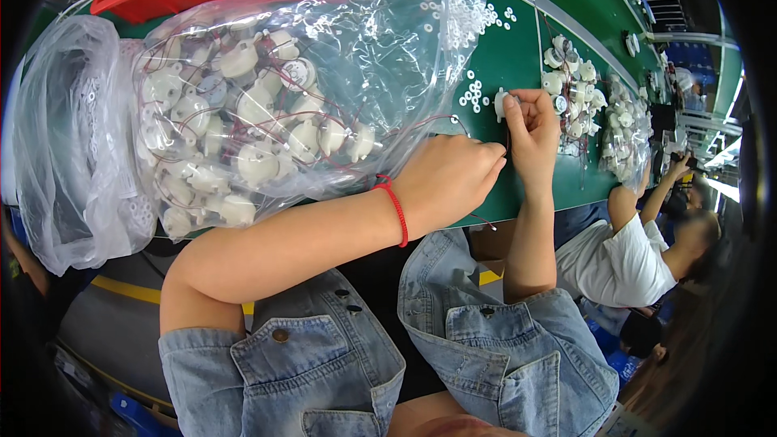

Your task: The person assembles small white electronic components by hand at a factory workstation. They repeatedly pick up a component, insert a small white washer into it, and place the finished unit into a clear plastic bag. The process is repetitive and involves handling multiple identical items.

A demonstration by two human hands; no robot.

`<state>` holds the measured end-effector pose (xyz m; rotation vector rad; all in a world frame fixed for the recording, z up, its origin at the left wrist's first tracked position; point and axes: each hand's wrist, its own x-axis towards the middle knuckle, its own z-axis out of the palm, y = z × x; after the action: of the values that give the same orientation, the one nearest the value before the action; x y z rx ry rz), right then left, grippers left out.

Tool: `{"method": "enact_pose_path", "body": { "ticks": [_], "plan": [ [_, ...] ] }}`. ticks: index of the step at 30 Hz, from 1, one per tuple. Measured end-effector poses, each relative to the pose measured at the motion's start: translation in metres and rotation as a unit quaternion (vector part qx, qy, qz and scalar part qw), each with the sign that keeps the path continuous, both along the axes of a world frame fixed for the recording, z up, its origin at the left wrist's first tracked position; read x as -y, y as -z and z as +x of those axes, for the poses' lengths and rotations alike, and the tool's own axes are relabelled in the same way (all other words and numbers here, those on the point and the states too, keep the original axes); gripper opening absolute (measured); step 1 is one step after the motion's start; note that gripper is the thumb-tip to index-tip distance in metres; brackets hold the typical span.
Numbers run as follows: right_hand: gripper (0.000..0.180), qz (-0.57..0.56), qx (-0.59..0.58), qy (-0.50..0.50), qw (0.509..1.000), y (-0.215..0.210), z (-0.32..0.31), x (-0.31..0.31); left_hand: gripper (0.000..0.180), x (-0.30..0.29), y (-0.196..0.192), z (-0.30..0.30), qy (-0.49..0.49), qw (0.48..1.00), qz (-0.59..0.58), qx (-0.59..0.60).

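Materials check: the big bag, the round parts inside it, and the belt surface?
Bag: thin clear plastic film, glossy; it crinkles and shows the contents through it.
Round parts: look like off-white moulded plastic, smooth with a dull sheen, with thin red wires attached.
Belt surface: green, matte, likely rubber or PVC sheet; the look leaves it open.

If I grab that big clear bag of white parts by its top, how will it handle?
The clear bag looks thin and wrinkled, so probably floppy. It bulges with white round parts and red wires, so likely heavy, sagging and shifting. Its film looks glossy, perhaps slippery.
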<state>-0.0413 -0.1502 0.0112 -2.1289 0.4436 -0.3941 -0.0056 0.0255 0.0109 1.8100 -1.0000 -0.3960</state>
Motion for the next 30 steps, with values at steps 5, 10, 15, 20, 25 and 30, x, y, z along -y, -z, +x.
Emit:
{"method": "enact_pose_path", "body": {
  "ticks": [5, 10, 15, 20, 25, 30],
  "plan": [
    [0.014, -0.011, 0.011, 0.005, 1.0, -0.0009, 0.0051, -0.0072, 0.021, -0.0001, 0.0002, -0.0002, -0.002, 1.0, 0.003, 0.004],
    [0.014, -0.02, 0.005, -0.001, 1.0, -0.0012, 0.0072, -0.0066, 0.019, -0.0001, 0.002, -0.001, -0.014, 1.0, -0.009, -0.001],
    [0.016, -0.009, 0.008, 0.008, 1.0, -0.0001, 0.0075, -0.0057, 0.019, 0.0008, 0.0016, -0.0013, -0.013, 1.0, -0.011, 0.003],
    [0.018, -0.006, 0.01, 0.003, 1.0, 0.0022, 0.0098, -0.0056, 0.018, 0.0001, 0.0033, -0.0008, -0.016, 1.0, -0.007, 0.011],
    [0.018, -0.011, 0.005, 0.004, 1.0, 0.001, 0.0079, -0.0042, 0.018, 0.0007, 0.0031, -0.0011, -0.016, 1.0, -0.014, 0.018],
    [0.018, -0.011, 0.005, -0.001, 1.0, -0.0003, 0.0076, -0.0057, 0.018, 0.0008, 0.0033, -0.0014, -0.012, 1.0, -0.012, 0.018]
  ]
}}
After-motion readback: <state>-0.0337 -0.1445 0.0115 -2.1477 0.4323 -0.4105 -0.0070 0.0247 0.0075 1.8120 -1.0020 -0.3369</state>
